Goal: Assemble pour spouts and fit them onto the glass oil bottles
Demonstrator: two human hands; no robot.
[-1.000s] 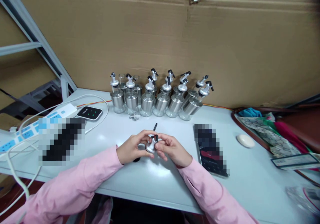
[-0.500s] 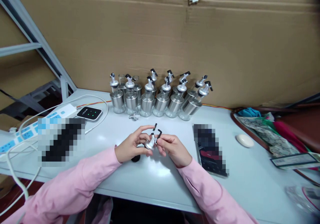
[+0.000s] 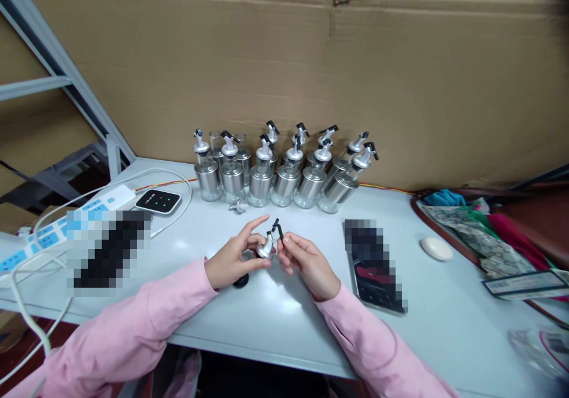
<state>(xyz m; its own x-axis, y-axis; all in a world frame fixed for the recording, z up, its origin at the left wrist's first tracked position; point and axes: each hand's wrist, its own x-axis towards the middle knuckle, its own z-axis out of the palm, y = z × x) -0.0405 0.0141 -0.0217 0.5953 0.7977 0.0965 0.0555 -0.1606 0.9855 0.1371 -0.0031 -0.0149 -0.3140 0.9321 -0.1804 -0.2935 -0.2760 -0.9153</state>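
My left hand (image 3: pixel 232 260) grips a silver pourer spout (image 3: pixel 265 248) between thumb and fingers, its index finger stretched out above it. A bent black lever (image 3: pixel 280 233) is pinched in my right hand (image 3: pixel 309 261), its upper end close by the spout's tip. Whether the two parts touch I cannot make out. On the table beneath my left hand lies a round black part (image 3: pixel 241 280), partly hidden. A loose silver pourer piece (image 3: pixel 237 206) rests farther back, in front of the bottles.
Several glass bottles with steel sleeves (image 3: pixel 261 181) stand in rows at the back, most topped with pourers. A power strip (image 3: pixel 111 199), a small device (image 3: pixel 158 201) and cables are to the left. A blurred dark slab (image 3: pixel 373 267) and a white oval object (image 3: pixel 436 248) lie right.
My right hand has turned the black lever and brought its end up to the tip of the spout. My left hand keeps its hold, with the index finger lifted slightly.
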